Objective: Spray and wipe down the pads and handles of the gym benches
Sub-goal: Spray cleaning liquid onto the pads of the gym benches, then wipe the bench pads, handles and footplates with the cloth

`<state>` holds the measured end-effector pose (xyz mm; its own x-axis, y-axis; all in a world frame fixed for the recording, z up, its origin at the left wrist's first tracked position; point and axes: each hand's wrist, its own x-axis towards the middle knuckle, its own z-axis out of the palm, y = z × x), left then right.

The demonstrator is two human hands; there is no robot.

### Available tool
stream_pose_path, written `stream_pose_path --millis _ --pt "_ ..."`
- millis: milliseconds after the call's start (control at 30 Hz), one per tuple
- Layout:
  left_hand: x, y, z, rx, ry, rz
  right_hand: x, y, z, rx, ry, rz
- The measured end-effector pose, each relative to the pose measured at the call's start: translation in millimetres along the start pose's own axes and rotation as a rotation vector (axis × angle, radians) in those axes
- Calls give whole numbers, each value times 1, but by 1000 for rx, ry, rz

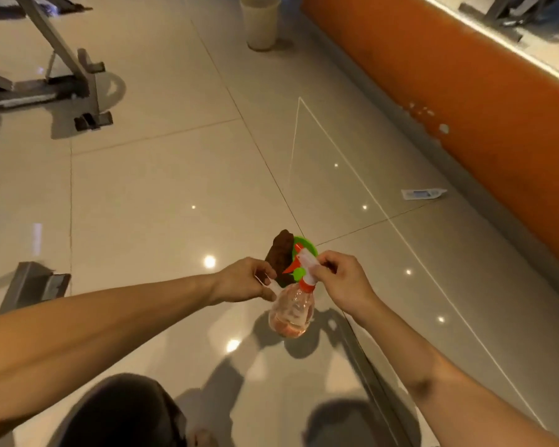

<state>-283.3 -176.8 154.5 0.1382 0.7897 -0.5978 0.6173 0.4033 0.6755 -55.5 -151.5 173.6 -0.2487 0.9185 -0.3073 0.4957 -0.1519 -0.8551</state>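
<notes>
Gearing up looked like the step in hand: no pad or handle had yet been sprayed or wiped. The right hand (pixel 342 282) was curled round the white spray head of the bottle (pixel 292 312), which hung low in the centre of the frame above the floor (pixel 162 195), its shadow just below it. The left hand (pixel 247 280) sat just beside the bottle's neck, fingers curled and seemingly pinching the lower edge of a dark cloth (pixel 279 256); whether it also touched the bottle I could not tell. A green disc (pixel 305 245) showed behind the cloth. A bench frame (pixel 62 82) stood well apart in the upper left, with no pad in view. The next move probably called for carrying bottle and cloth over to a bench, aiming the nozzle at a pad and squeezing the trigger.
</notes>
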Motion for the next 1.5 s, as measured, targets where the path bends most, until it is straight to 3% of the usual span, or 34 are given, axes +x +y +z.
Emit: stream_pose_path --millis 200,533,900,1133,1500 --pt "112 -70 13 -67 306 -65 69 102 33 -157 -108 -61" --pt "207 -110 42 -175 420 -46 109 175 62 -372 -264 -165" --pt "239 -112 67 -77 441 -98 98 174 65 -756 -427 -262" --pt "246 -113 63 -56 487 -162 97 167 59 -746 -419 -213" --pt "250 -111 61 17 531 -268 116 159 37 -484 -176 -146"
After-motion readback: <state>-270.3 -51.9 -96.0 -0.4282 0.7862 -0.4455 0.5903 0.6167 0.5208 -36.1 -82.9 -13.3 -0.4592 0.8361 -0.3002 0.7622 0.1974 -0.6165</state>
